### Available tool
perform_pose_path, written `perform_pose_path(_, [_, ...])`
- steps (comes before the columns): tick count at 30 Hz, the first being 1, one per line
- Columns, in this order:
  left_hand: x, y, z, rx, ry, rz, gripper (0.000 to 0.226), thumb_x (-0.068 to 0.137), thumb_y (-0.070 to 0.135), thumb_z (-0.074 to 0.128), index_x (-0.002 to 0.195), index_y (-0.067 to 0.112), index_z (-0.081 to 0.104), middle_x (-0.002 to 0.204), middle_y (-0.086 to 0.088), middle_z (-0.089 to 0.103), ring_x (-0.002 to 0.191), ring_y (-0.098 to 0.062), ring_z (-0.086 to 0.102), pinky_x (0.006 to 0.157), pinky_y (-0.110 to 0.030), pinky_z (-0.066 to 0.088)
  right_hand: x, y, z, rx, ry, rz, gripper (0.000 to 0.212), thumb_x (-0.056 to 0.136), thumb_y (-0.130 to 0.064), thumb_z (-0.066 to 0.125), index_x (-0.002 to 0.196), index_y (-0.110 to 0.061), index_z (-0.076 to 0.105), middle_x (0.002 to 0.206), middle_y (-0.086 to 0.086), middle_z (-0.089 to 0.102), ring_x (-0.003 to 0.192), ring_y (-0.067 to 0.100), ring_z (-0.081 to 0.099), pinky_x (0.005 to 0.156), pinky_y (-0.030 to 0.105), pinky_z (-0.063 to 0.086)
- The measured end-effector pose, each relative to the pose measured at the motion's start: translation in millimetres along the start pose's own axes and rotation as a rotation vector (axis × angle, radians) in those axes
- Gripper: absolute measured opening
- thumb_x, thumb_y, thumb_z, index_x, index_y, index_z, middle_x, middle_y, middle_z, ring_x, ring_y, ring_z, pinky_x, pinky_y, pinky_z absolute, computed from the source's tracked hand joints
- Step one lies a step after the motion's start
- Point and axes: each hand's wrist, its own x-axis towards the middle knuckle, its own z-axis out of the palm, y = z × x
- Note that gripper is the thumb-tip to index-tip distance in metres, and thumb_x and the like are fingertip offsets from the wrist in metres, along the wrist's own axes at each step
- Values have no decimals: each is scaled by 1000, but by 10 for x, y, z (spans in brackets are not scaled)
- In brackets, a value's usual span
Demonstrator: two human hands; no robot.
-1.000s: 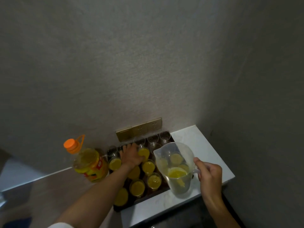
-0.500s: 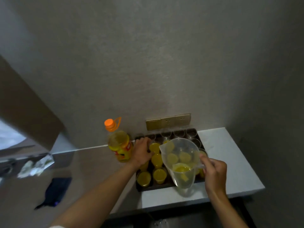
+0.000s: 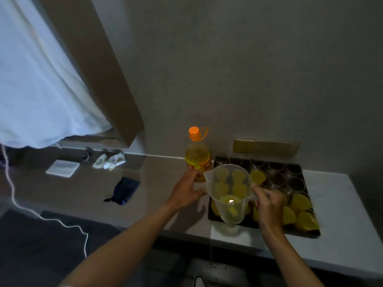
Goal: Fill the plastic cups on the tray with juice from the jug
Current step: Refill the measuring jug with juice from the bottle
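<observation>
Nearest the camera, a dark floor [image 3: 51, 245] with a white cable [image 3: 12, 195] trailing across it lies below the front edge of the table [image 3: 165, 183], which is brownish on the left and white [image 3: 342, 214] on the right.

The right hand [image 3: 269, 204] has its grip curled round the handle of the clear plastic jug [image 3: 230, 193], held upright over the near left part of the dark rectangular tray [image 3: 302, 233]; a little yellow juice sits at the jug's bottom.

The left hand [image 3: 186, 189], fingers loose and holding nothing, is just beside the base of the yellow juice bottle with the orange cap [image 3: 198, 160], standing left of the tray.

The clear plastic cups [image 3: 275, 179] fill the tray: near and left ones hold juice, far right ones look empty.

Further left lie a dark pouch [image 3: 124, 189], crumpled paper [image 3: 108, 161] and a white card [image 3: 62, 167].

Behind, a brass socket plate [image 3: 266, 146] on the grey wall [image 3: 228, 69]; a white curtain [image 3: 37, 79] at far left.

Against half a second ago, the left hand has left the cups for the bottle, and the view has swung left.
</observation>
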Motion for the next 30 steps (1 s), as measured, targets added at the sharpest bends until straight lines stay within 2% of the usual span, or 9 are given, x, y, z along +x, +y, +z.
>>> perform_pose_path(3, [-188,-34,-172,-17,15,-10,49,86,32,78,129,30,57,121,13,62,107,-7,59,85,-22,50,-17,72,223,-7,-72,15,48,100,-16,62,54,-6,51,49,7,36,45,14,32,46,23,31])
perform_pose_path(5, [-316,-85,-252,-30,21,-44,55,84,31,80,133,31,55,123,15,60,109,-2,57,84,-15,47,-21,135,374,-7,-98,29,49,100,-16,62,54,-8,50,46,0,35,43,10,31,45,22,29])
perform_pose_path(8, [-449,-188,-332,-63,-2,-90,64,82,27,81,138,30,50,127,15,60,112,-2,57,89,-18,49,-17,230,598,-19,-135,53,51,101,-16,63,53,-11,48,45,-4,34,44,10,31,45,23,28])
perform_pose_path(11, [-494,-261,-391,-97,-24,-92,72,82,15,80,143,28,45,130,17,58,118,0,56,91,-12,46,-7,329,803,-32,-168,64,53,101,-16,62,51,-12,47,44,-7,34,42,9,30,44,21,27])
perform_pose_path(16, [-488,-472,-383,-124,-89,-100,75,76,25,83,142,24,47,136,8,58,126,-5,56,104,-38,51,12,466,1128,-35,-237,63,53,103,-17,61,53,-4,47,46,-5,38,45,8,35,47,22,30])
perform_pose_path(20, [-391,-585,-394,-204,-98,-116,86,71,23,94,143,28,48,138,9,58,128,-6,56,108,-34,48,-13,530,1289,-48,-268,121,51,105,-16,56,54,-11,52,48,-7,49,47,6,46,51,19,38])
perform_pose_path(24, [-296,-755,-397,-298,-135,-170,99,65,29,98,148,24,43,142,9,57,130,-7,56,108,-35,49,-18,594,1375,-97,-305,232,37,107,-22,52,80,-7,72,73,-1,73,64,3,66,58,12,47])
perform_pose_path(27, [-239,-892,-366,-311,-168,-181,110,65,34,98,153,20,34,149,6,51,136,-10,51,113,-40,45,13,681,1422,-170,-312,287,31,107,-26,54,79,-15,64,76,-2,67,71,7,64,59,13,44])
perform_pose_path(30, [-170,-996,-339,-281,-202,-189,118,62,36,100,155,21,28,150,5,48,138,-13,49,113,-47,44,20,740,1429,-255,-291,331,28,104,-22,56,78,-16,51,74,0,54,70,13,53,61,24,41])
